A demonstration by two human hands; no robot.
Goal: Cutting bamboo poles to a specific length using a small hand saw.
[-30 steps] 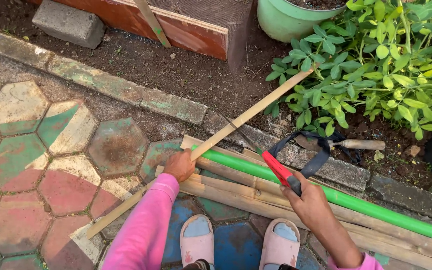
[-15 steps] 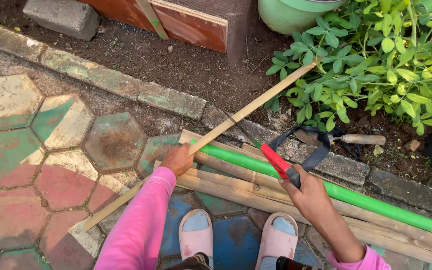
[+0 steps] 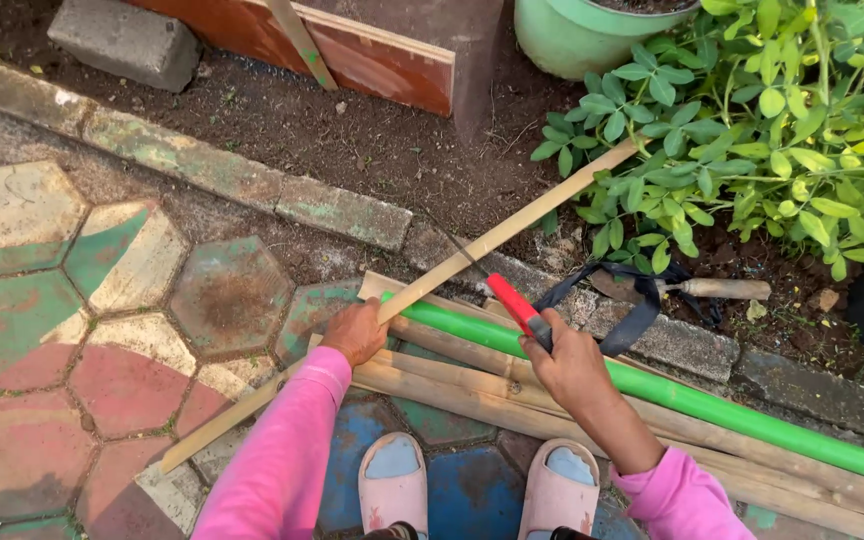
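Head view: a long bamboo slat (image 3: pixel 492 240) is held slanting across the stacked bamboo poles (image 3: pixel 472 395) and green pipe (image 3: pixel 712 405), pinned there by the left hand (image 3: pixel 355 332), whose grip is wrapped around it. The right hand (image 3: pixel 564 362) is closed on a red-handled knife (image 3: pixel 514 303), whose blade is set against the slat.
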